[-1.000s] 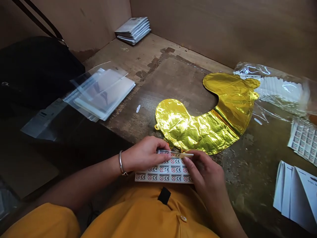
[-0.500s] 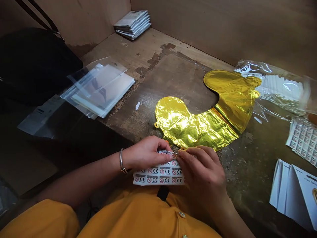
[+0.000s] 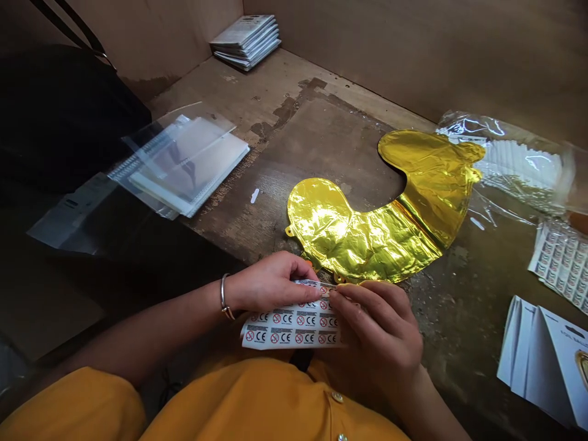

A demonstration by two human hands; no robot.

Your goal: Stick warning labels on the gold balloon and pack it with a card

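A white sheet of stickers (image 3: 287,327), printed with rows of CE marks and red warning circles, is held low at the table's front edge. My left hand (image 3: 273,285) is closed on its upper edge, thumb on top. At the sheet's upper right, the fingertips of my right hand (image 3: 383,315) are pinched together at the edge; whether a single sticker is between them I cannot make out. Just beyond both hands lies a flat gold foil balloon (image 3: 367,236), curved, with small tabs along its rim.
Clear plastic sleeves (image 3: 193,165) lie at the left, beside a black bag (image 3: 68,122). Folded papers (image 3: 245,40) are stacked in the back corner. On the right are a plastic bag of white strips (image 3: 519,165), more sticker sheets (image 3: 560,260) and folded white cards (image 3: 546,355).
The sticker sheet has tilted slightly, its lower left corner shifting left and down. My right fingers have moved a little at its upper edge. The balloon stays where it was.
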